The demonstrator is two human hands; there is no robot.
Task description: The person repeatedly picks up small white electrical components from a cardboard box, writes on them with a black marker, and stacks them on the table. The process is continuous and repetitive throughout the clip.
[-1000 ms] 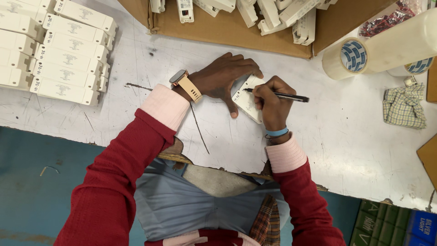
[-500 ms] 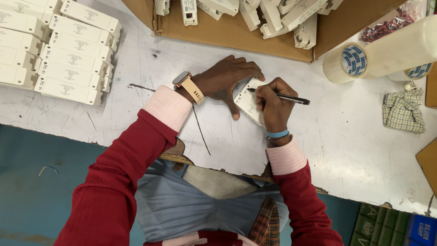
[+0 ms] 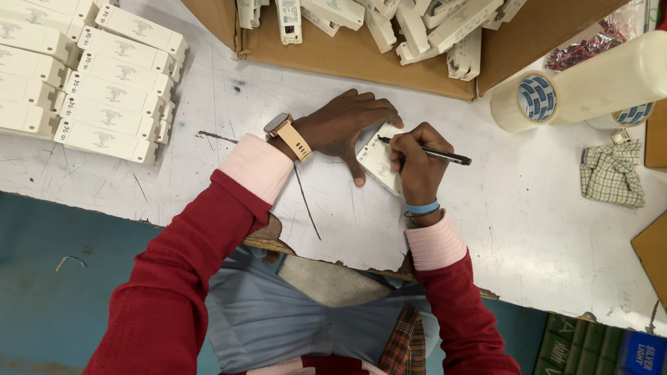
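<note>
White module [image 3: 379, 161] unmoved, left hand [image 3: 347, 128] still pinning it flat; right hand [image 3: 415, 163] keeps gripping pen [image 3: 434, 154].

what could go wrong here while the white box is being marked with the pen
1. The left hand pins the white box only at one end; it could slip and smear the pen mark.
2. The right hand rests over the box, so it might rub the marking.
3. The tape roll lies on its side nearby, and a bump of the table might set it rolling.
</note>
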